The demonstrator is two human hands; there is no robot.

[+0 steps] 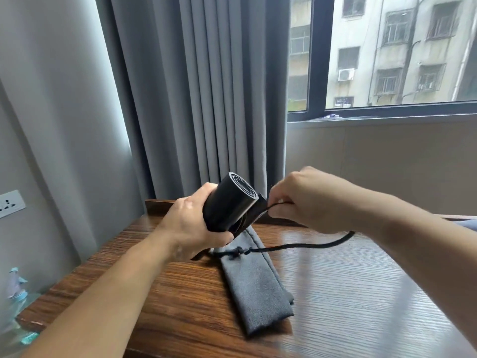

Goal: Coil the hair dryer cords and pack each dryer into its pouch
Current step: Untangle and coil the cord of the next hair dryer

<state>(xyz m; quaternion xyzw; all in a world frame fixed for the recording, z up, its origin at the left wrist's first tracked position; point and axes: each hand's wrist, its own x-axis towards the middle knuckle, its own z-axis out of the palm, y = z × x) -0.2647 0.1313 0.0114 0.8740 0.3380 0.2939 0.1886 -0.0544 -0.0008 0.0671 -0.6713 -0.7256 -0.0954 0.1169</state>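
Two hands hold a black hair dryer (pixel 229 200) above the wooden desk (pixel 361 293): the left hand (pixel 191 226) grips its barrel, the right hand (pixel 304 200) pinches its cord (pixel 263 209). A grey drawstring pouch (pixel 255 288) lies flat beneath, grey curtains (pixel 206 86) behind.

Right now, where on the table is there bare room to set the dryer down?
The table is bare right of the grey pouch, nearer than the black cord, and left of the pouch. Crowded where cord meets pouch mouth, below the left hand.

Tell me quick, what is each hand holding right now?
Left hand: gripping the black hair dryer.
Right hand: pinching the dryer's black cord beside the dryer.
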